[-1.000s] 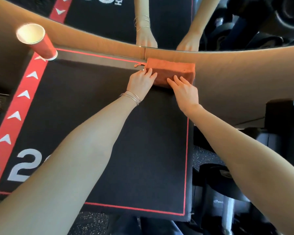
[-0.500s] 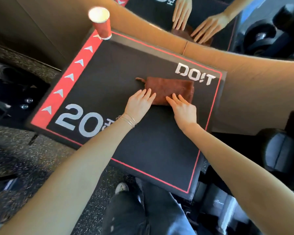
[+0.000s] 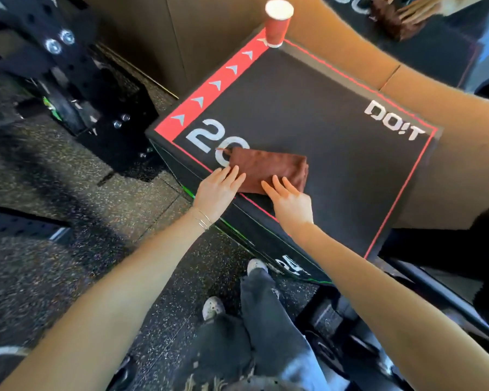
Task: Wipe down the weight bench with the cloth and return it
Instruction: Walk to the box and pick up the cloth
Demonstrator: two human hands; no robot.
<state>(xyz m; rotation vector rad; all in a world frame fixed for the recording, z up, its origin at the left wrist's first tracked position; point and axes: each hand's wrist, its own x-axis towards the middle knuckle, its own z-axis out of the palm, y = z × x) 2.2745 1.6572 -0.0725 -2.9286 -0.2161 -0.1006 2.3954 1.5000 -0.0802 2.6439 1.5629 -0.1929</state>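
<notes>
Speckled rubber gym floor (image 3: 82,221) is filling the left and near part of my view, with a black bolted rack (image 3: 68,80) standing at far left. I'm looking down at a black padded box (image 3: 322,122) with a red border line, a red strip of white arrows along its left edge, a big white "20" and a white "DO!T" logo near its right edge.

The cloth (image 3: 268,169), brown and folded into a flat rectangle, is lying on the box top near the near-left edge, covering part of the "20". A short loop is sticking out at its far-left corner.

The left hand (image 3: 218,193) is lying flat, fingers straight and close together, tips pressing on the cloth's near-left end. Thin bracelets (image 3: 203,220) are sitting on that wrist. The right hand (image 3: 291,203) is also flat, fingers straight and slightly spread, tips resting on the cloth's near edge. Neither hand is curling round the cloth.

A red paper cup (image 3: 277,24) is standing upright on the box's far corner, well apart from the cloth. A mirror (image 3: 435,38) at far right is showing blurred reflected fingers and cloth. Grey jeans and a pale shoe (image 3: 213,307) are showing below, near the box's near side.
</notes>
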